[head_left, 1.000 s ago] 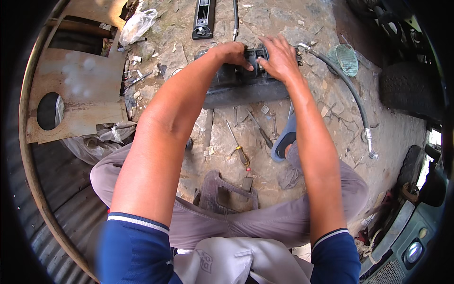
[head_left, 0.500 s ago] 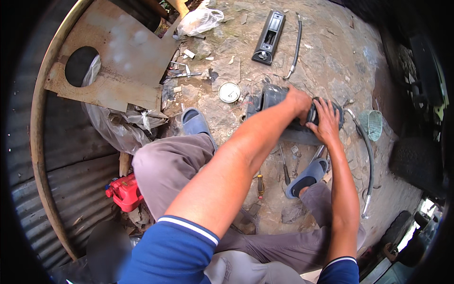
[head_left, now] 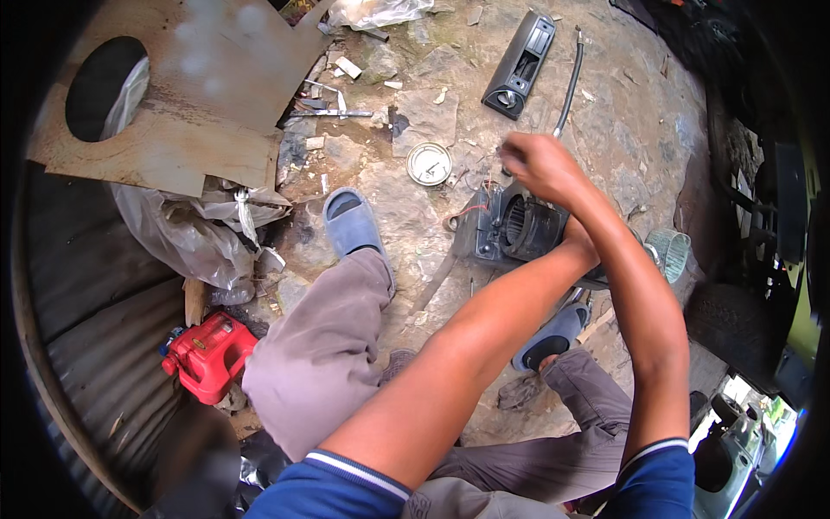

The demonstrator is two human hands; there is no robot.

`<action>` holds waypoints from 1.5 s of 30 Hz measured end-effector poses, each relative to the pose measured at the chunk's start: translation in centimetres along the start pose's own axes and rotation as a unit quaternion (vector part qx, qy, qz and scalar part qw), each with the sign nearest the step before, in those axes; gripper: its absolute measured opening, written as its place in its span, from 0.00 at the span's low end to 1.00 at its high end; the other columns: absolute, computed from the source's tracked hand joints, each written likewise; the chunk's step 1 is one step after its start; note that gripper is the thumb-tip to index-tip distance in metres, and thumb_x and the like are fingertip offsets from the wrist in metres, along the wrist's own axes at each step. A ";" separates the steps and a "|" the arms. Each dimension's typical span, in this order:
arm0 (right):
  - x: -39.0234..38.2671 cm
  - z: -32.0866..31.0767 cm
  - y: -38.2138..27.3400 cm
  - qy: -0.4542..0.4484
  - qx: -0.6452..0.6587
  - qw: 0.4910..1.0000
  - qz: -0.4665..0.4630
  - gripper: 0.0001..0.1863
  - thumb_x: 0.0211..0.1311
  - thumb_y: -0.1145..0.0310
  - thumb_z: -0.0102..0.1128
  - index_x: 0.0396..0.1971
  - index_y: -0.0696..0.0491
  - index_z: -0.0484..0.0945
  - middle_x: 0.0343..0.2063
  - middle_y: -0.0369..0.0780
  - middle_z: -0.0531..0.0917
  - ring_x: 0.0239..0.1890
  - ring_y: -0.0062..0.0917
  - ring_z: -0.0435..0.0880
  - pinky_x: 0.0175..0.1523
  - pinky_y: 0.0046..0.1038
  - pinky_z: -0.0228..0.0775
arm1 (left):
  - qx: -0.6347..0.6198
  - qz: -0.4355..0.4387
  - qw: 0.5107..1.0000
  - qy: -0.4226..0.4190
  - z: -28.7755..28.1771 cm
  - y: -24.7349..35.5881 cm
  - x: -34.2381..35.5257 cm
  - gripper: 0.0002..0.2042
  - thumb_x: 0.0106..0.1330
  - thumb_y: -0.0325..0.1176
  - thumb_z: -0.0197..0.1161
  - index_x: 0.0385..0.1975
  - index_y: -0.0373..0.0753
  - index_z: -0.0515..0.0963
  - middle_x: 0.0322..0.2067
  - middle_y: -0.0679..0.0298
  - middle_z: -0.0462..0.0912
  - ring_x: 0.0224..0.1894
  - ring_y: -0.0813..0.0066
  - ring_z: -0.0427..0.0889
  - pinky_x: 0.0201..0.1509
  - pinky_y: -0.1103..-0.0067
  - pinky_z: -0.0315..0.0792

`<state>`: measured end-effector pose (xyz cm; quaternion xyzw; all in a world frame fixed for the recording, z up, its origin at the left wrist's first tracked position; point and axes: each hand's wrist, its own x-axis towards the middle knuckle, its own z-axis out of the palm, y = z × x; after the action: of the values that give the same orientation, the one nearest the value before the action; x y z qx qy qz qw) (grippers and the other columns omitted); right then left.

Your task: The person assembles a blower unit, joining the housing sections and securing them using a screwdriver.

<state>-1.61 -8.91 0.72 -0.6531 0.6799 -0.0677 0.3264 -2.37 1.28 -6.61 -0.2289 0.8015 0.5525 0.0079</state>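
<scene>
A black plastic blower housing lies on the stone floor, its round finned opening facing up, with thin red wire at its left side. My right hand is raised over the housing, crossing my left arm, with fingers curled and blurred; I cannot make out what they hold. Behind my right forearm, my left hand reaches to the housing's right part, its fingers hidden. A round white-faced tin or gauge rests just left of the housing.
Above lie a long black panel and a hose. Left are rusty sheet metal, scattered tools and a red jerrycan. Right are a green mesh basket and a tyre. My sandalled feet flank the housing.
The view has swung leftward. The housing now shows its round finned opening. My right hand has lifted and crossed leftward over my left arm, whose hand is now mostly hidden.
</scene>
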 end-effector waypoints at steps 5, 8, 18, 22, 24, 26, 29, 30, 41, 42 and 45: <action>11.0 8.6 0.3 -0.158 -0.173 0.969 -0.081 0.11 0.57 0.73 0.55 0.37 0.55 0.84 0.37 0.52 0.86 0.43 0.48 0.85 0.48 0.45 0.77 | -0.345 0.073 0.934 0.057 3.9 -0.6 0.1 0.20 0.77 0.47 0.46 0.61 0.43 0.68 0.57 0.60 0.72 0.64 0.69 0.68 0.71 0.70 0.60; 13.8 12.3 1.3 -0.207 -0.225 0.945 -0.113 0.11 0.58 0.73 0.55 0.38 0.54 0.84 0.38 0.50 0.87 0.45 0.45 0.86 0.48 0.43 0.79 | -0.374 0.086 0.921 0.070 4.7 -0.5 -0.3 0.21 0.75 0.48 0.48 0.61 0.43 0.68 0.57 0.59 0.73 0.64 0.69 0.68 0.71 0.69 0.60; 16.3 18.0 4.2 -0.233 -0.245 0.933 -0.125 0.12 0.62 0.72 0.53 0.42 0.54 0.83 0.41 0.49 0.87 0.46 0.42 0.87 0.50 0.42 0.79 | -0.328 0.094 0.939 0.036 4.3 -1.1 -3.2 0.25 0.67 0.49 0.56 0.60 0.42 0.71 0.57 0.59 0.75 0.62 0.66 0.71 0.69 0.67 0.62; 16.6 18.1 4.2 -0.233 -0.260 0.929 -0.124 0.12 0.63 0.70 0.52 0.41 0.53 0.83 0.41 0.48 0.87 0.47 0.41 0.87 0.52 0.41 0.78 | -0.304 0.099 0.947 0.030 3.7 -1.3 -3.6 0.26 0.64 0.50 0.59 0.59 0.42 0.72 0.57 0.59 0.76 0.62 0.65 0.72 0.68 0.66 0.63; 16.5 18.1 4.3 -0.235 -0.266 0.925 -0.132 0.12 0.64 0.69 0.52 0.41 0.52 0.83 0.41 0.47 0.87 0.47 0.41 0.87 0.51 0.41 0.78 | -0.299 0.107 0.948 0.022 3.7 -1.0 -3.8 0.27 0.63 0.50 0.60 0.59 0.42 0.73 0.56 0.59 0.77 0.61 0.64 0.73 0.68 0.66 0.63; 16.6 18.3 3.9 -0.231 -0.268 0.923 -0.150 0.12 0.64 0.69 0.52 0.40 0.52 0.84 0.41 0.46 0.87 0.46 0.40 0.87 0.51 0.40 0.78 | -0.291 0.112 0.950 0.019 3.6 -0.9 -4.2 0.28 0.61 0.51 0.62 0.59 0.42 0.73 0.56 0.59 0.77 0.61 0.63 0.73 0.68 0.65 0.64; 16.7 18.9 3.6 -0.225 -0.281 0.915 -0.182 0.12 0.64 0.68 0.52 0.38 0.51 0.85 0.41 0.45 0.88 0.46 0.39 0.87 0.51 0.39 0.78 | -0.278 0.117 0.953 0.018 3.5 -0.9 -4.6 0.29 0.59 0.51 0.64 0.58 0.42 0.74 0.56 0.59 0.78 0.61 0.63 0.74 0.67 0.65 0.64; 16.7 19.2 3.5 -0.229 -0.291 0.908 -0.194 0.12 0.64 0.68 0.52 0.37 0.51 0.86 0.41 0.45 0.88 0.46 0.39 0.87 0.51 0.39 0.78 | -0.272 0.119 0.955 0.017 3.5 -0.9 -4.7 0.30 0.58 0.51 0.65 0.58 0.42 0.74 0.56 0.58 0.78 0.60 0.62 0.74 0.67 0.64 0.64; 12.0 3.7 -1.2 -0.051 -0.127 0.981 -0.136 0.10 0.53 0.75 0.56 0.36 0.59 0.80 0.32 0.53 0.85 0.40 0.52 0.84 0.42 0.47 0.75 | -0.040 0.165 0.985 0.029 1.6 -3.3 -2.1 0.34 0.50 0.53 0.74 0.56 0.42 0.77 0.56 0.58 0.80 0.59 0.59 0.77 0.65 0.62 0.67; 9.3 1.0 -1.3 0.013 -0.083 0.987 -0.137 0.10 0.53 0.73 0.58 0.36 0.58 0.80 0.31 0.53 0.85 0.38 0.50 0.84 0.42 0.45 0.75 | 0.018 0.173 0.984 0.037 0.7 -3.7 -1.5 0.35 0.49 0.53 0.74 0.56 0.42 0.77 0.55 0.58 0.81 0.59 0.59 0.78 0.65 0.62 0.67; -0.8 -4.9 -0.3 0.209 0.041 0.974 -0.083 0.12 0.54 0.67 0.64 0.37 0.56 0.81 0.29 0.47 0.85 0.34 0.40 0.85 0.41 0.38 0.76 | 0.187 0.193 0.962 0.056 -2.0 -3.3 0.0 0.36 0.47 0.54 0.77 0.56 0.42 0.78 0.55 0.58 0.81 0.58 0.58 0.78 0.65 0.61 0.67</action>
<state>-4.03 -9.85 4.93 -0.6644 0.6735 -0.2574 0.1968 -0.59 -1.47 -8.73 -0.0947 0.9185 0.3703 -0.1013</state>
